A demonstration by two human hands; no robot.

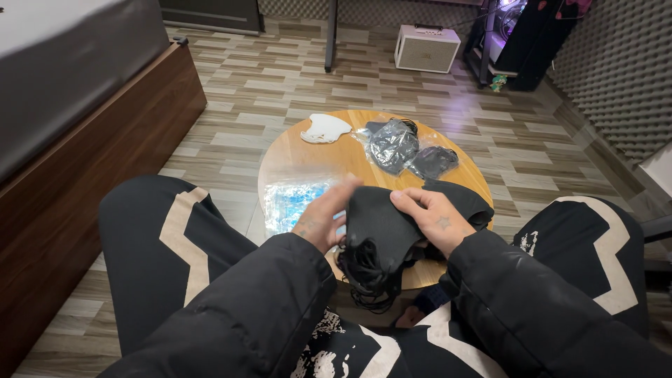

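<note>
Over the round desk (336, 164), the left hand (323, 218) hovers with fingers spread while the right hand (435, 222) fingers pinch a stack of black masks (378, 227).

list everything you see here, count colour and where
round table: one, light wood, centre of view on the floor
black face masks: a stack, count unclear, black, held over the table's near edge with ear loops hanging below
white face mask: one, white, far left of the table top
bagged dark masks: two clear packets, far right of the table top
clear plastic bag: one, bluish, left part of the table top
speaker box: one, cream, on the floor at the back
bed frame: one, brown wood, left side
foam wall panel: grey, right side
left hand: one, beside the stack's left edge
right hand: one, gripping the stack's right side
</note>
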